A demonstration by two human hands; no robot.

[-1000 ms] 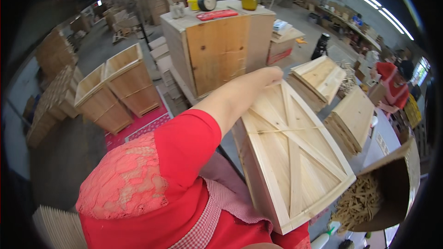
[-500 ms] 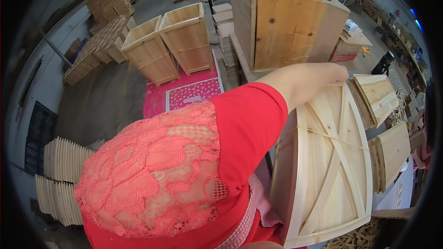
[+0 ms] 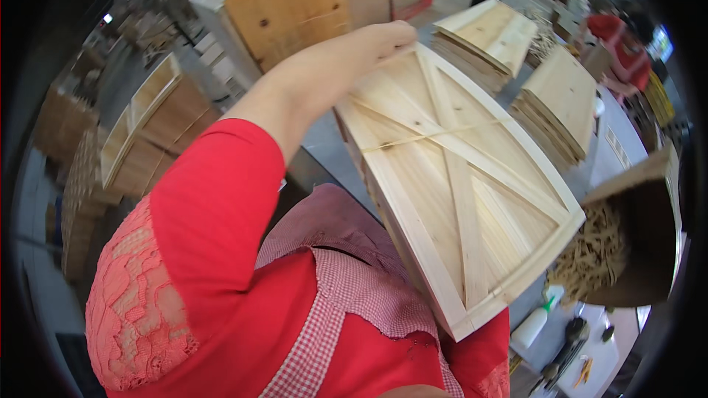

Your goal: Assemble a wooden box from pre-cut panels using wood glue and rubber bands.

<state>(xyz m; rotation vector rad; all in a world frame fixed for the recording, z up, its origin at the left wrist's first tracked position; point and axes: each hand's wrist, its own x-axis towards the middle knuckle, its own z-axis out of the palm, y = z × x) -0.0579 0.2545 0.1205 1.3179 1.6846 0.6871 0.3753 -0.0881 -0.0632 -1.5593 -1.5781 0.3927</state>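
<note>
A pale wooden crate with tapered sides and a cross-braced panel stands tilted before me. A thin tan band runs across that panel. My left arm reaches over to the crate's far end, where my left hand is closed on the edge, its fingertips partly hidden. My right hand is out of sight; only the red right sleeve shows below the crate's near corner.
Beyond the crate lie two stacks of wooden panels. At right, a cardboard box spills tan strips, near a white glue bottle. A wooden cabinet stands behind; another person is at far right.
My view has swung to the right, bringing the cardboard box, bottle and other person into sight. The crate now sits more tilted, with my left hand still at its far end.
</note>
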